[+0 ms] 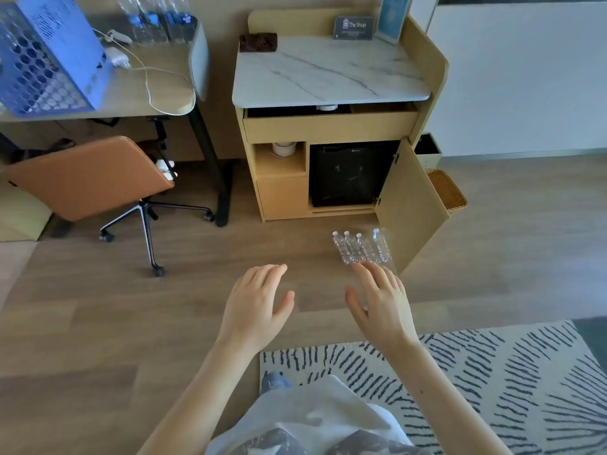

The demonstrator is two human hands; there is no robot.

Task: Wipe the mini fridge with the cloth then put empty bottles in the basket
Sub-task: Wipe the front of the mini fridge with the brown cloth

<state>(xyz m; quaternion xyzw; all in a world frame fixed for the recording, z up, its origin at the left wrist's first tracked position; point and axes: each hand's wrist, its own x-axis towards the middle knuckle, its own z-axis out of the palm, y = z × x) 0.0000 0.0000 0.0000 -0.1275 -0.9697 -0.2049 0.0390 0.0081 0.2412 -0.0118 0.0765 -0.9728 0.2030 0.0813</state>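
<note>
A black mini fridge (351,174) sits in the lower right bay of a wooden cabinet (282,192), whose door (410,205) stands swung open. A dark brown cloth (258,42) lies folded on the marble top (328,77) at its back left corner. Several clear empty bottles (361,247) stand in a row on the floor in front of the open door. A woven basket (448,192) rests on the floor behind that door. My left hand (259,300) and my right hand (381,300) hover empty over the floor, fingers spread; the right fingertips are just short of the bottles.
A desk (141,90) at the left holds a blue mesh organiser (49,57), cables and full water bottles (157,19). An orange swivel chair (95,178) stands before it. A patterned rug (476,382) covers the floor at lower right. A card sign (354,27) stands on the cabinet top.
</note>
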